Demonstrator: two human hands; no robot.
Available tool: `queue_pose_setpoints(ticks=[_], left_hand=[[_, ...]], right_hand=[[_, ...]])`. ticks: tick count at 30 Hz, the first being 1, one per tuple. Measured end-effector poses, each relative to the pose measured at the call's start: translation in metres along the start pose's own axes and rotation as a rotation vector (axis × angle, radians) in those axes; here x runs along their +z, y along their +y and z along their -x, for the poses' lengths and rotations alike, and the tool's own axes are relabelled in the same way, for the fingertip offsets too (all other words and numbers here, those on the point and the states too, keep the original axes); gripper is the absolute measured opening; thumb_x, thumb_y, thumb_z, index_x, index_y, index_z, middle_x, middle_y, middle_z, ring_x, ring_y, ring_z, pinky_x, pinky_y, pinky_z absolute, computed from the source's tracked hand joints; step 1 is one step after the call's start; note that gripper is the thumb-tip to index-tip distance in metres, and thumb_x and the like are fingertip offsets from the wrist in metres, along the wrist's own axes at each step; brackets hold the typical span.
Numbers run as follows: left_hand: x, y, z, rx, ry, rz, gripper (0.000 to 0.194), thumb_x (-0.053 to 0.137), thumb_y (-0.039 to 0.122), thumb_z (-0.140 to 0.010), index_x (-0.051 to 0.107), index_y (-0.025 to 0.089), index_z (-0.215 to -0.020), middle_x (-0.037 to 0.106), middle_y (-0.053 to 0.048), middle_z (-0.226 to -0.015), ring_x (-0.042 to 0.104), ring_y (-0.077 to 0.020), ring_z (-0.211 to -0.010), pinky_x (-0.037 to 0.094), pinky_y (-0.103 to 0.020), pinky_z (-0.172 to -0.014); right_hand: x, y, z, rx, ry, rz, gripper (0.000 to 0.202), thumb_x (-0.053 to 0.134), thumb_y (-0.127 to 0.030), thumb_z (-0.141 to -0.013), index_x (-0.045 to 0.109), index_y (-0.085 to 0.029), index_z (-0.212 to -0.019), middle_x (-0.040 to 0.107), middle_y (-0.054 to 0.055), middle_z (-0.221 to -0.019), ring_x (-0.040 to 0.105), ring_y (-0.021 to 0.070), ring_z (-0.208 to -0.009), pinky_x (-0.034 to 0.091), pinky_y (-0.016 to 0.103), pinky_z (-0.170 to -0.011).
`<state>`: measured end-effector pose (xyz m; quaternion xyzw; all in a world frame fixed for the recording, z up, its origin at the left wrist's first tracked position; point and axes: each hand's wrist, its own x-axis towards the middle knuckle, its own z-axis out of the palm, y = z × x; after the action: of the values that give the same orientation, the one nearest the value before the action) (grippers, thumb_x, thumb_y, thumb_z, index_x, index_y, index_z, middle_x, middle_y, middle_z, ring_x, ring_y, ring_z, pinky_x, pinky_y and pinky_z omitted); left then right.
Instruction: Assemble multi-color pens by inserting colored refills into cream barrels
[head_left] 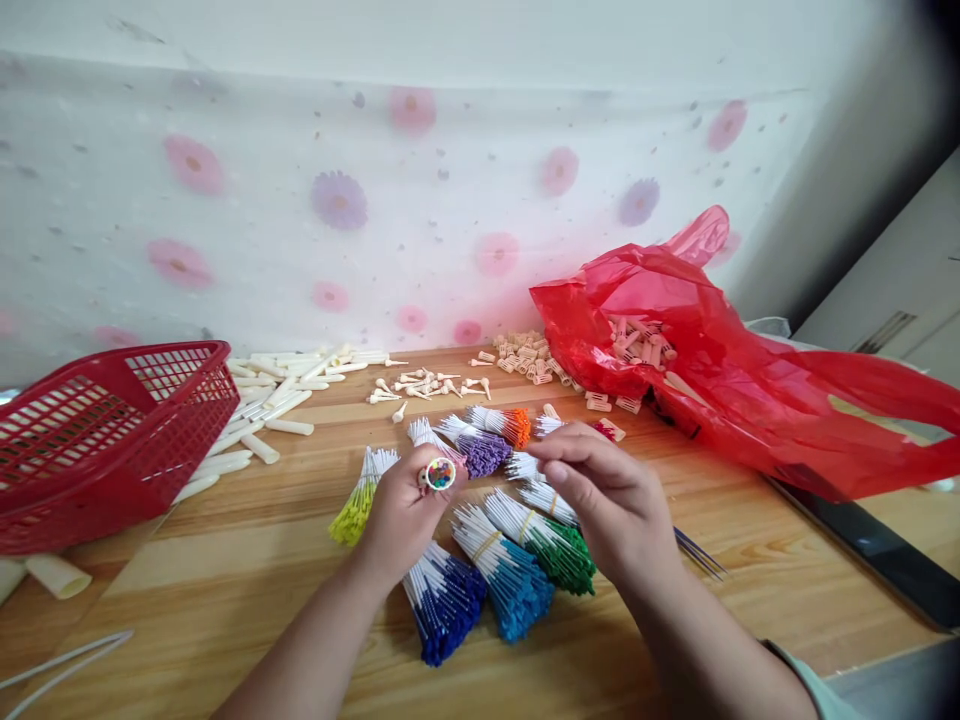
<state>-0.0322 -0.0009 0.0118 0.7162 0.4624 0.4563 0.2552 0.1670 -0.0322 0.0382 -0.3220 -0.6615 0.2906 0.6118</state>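
Note:
My left hand [401, 515] is closed around a round white tube [441, 474], whose open end faces me. Several small coloured tips show inside its rim. To the right, my right hand [611, 495] has thumb and forefinger pinched together; what lies between them, if anything, is too small to name. Under and around both hands lie banded bundles of thin white sticks with coloured ends, like pen refills: yellow [351, 515], dark blue [444, 605], light blue [517, 590], green [562, 550], purple [487, 455] and orange [517, 427]. My right hand partly covers other bundles.
A red plastic basket [161, 440] stands at the left beside a pile of cream tubes [289, 400]. Small cream pointed parts [420, 385] and slotted pieces [525, 355] lie at the back. On the right are a red plastic bag [750, 400] and a dark flat device [870, 550].

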Motion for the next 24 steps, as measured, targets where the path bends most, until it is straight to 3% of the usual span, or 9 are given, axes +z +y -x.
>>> queue_pose_setpoints(ticks=[3,5,7,10,13,18,22,24], left_hand=[[0.001,0.001,0.0,-0.029,-0.056,0.084,0.028,0.054,0.037,-0.083,0.054,0.019,-0.062,0.053,0.003,-0.059,0.05,-0.0139,-0.058,0.04,-0.024,-0.056],[0.001,-0.001,-0.001,-0.06,-0.041,0.127,0.029,0.056,0.037,-0.082,0.054,0.019,-0.06,0.052,0.003,-0.058,0.049,-0.0138,-0.058,0.039,-0.024,-0.056],[0.0,-0.006,-0.002,-0.089,0.009,0.166,0.028,0.057,0.037,-0.081,0.054,0.019,-0.06,0.05,0.003,-0.057,0.048,-0.0132,-0.057,0.039,-0.024,-0.056],[-0.002,-0.016,-0.003,-0.104,0.075,0.203,0.028,0.056,0.037,-0.082,0.052,0.018,-0.062,0.046,0.004,-0.056,0.043,-0.0117,-0.053,0.035,-0.023,-0.051],[-0.003,-0.023,-0.005,-0.102,0.135,0.243,0.031,0.056,0.039,-0.083,0.048,0.018,-0.06,0.039,0.005,-0.053,0.036,-0.01,-0.049,0.03,-0.023,-0.047],[-0.003,-0.027,-0.007,-0.071,0.188,0.287,0.035,0.053,0.042,-0.083,0.044,0.019,-0.057,0.037,0.005,-0.051,0.035,-0.0099,-0.046,0.031,-0.023,-0.045],[-0.005,-0.025,-0.005,-0.044,0.165,0.271,0.032,0.055,0.039,-0.082,0.049,0.019,-0.059,0.036,0.005,-0.05,0.036,-0.0104,-0.047,0.03,-0.024,-0.045],[-0.006,-0.023,-0.003,-0.026,0.132,0.253,0.03,0.055,0.037,-0.082,0.05,0.018,-0.059,0.038,0.005,-0.051,0.036,-0.0105,-0.048,0.03,-0.024,-0.046]], right_hand=[[-0.012,-0.01,0.0,-0.184,-0.046,0.236,0.025,0.057,-0.011,-0.083,0.069,-0.024,-0.101,0.065,0.005,-0.086,0.061,0.0183,-0.081,0.049,0.032,-0.072],[-0.028,-0.007,-0.002,-0.201,0.054,0.363,0.022,0.056,-0.011,-0.084,0.068,-0.023,-0.098,0.065,0.005,-0.085,0.061,0.0176,-0.08,0.048,0.031,-0.071],[-0.05,0.003,-0.002,-0.103,0.155,0.506,0.015,0.056,-0.015,-0.085,0.068,-0.021,-0.092,0.065,0.005,-0.083,0.061,0.0172,-0.078,0.048,0.03,-0.071],[-0.084,0.023,0.007,0.138,0.051,0.737,0.016,0.055,-0.025,-0.086,0.068,-0.017,-0.088,0.068,0.005,-0.081,0.063,0.0171,-0.074,0.048,0.027,-0.066],[-0.104,0.034,0.022,0.309,-0.046,0.956,0.023,0.051,-0.03,-0.088,0.068,-0.016,-0.085,0.068,0.004,-0.07,0.061,0.0161,-0.062,0.044,0.026,-0.058],[-0.112,0.043,0.032,0.316,-0.194,1.055,0.017,0.053,-0.022,-0.086,0.069,-0.017,-0.088,0.069,0.006,-0.089,0.064,0.0186,-0.08,0.047,0.027,-0.071],[-0.123,0.068,0.007,0.371,-0.24,1.142,0.019,0.05,-0.015,-0.089,0.068,-0.015,-0.095,0.067,0.01,-0.102,0.063,0.0196,-0.095,0.048,0.031,-0.085],[-0.129,0.088,-0.013,0.412,-0.248,1.183,0.018,0.05,-0.02,-0.092,0.064,-0.015,-0.102,0.064,0.01,-0.109,0.06,0.0198,-0.101,0.048,0.036,-0.089]])
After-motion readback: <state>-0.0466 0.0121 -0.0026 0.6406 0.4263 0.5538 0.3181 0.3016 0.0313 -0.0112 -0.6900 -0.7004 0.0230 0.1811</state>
